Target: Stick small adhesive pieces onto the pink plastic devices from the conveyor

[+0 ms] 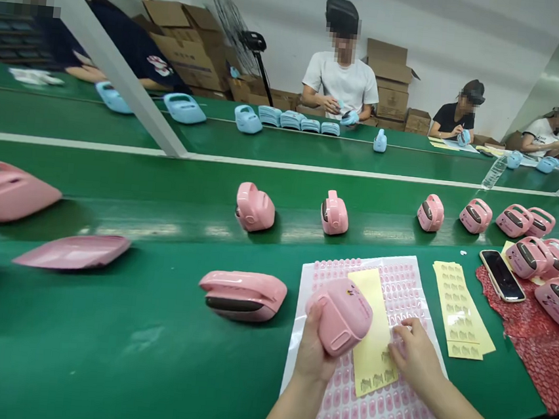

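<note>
My left hand [316,348] is wrapped round a glossy pink plastic housing [343,314], tilted, with a small printed picture and lettering on its top. Close to its right side is my right hand [414,355], thumb and fingertips a little apart at the edge of a yellow label sheet [373,370]. No label can be made out between those fingers. Beneath both hands lies a large white sheet covered in pink oval stickers [358,415]. Another pink housing [243,296] with a dark window rests on the green table to the left.
More yellow label sheets [460,312], a phone [502,276] and red bubble wrap [526,342] lie at the right, beside several pink housings [529,256]. Others stand along the green belt [185,207]. Co-workers [342,77] handle blue housings across a white-edged divider; a slanted post [126,56] rises left.
</note>
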The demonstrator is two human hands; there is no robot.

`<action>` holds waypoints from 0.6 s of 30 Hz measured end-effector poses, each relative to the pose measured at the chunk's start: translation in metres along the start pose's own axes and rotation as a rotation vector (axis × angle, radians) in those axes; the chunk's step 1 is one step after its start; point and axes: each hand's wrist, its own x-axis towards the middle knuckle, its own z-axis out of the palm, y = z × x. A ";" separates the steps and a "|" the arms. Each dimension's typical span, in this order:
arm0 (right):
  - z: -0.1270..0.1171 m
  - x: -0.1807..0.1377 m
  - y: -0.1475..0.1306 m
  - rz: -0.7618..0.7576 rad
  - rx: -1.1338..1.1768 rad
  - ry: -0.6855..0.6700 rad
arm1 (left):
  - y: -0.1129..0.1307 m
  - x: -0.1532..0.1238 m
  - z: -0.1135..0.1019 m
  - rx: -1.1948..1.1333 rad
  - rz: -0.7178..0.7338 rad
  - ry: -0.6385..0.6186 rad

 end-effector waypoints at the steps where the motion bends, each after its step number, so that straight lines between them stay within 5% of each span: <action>1: 0.003 -0.004 0.002 -0.010 -0.033 0.026 | -0.001 0.000 0.004 0.030 0.004 0.015; 6: 0.009 -0.011 -0.001 -0.003 0.051 0.043 | -0.007 0.002 0.012 0.186 0.067 0.064; 12: -0.016 -0.008 -0.002 0.057 0.297 -0.227 | -0.013 0.001 0.017 0.262 0.145 0.006; 18: -0.003 0.001 0.001 0.060 0.188 -0.077 | -0.014 0.001 0.021 0.280 0.158 -0.007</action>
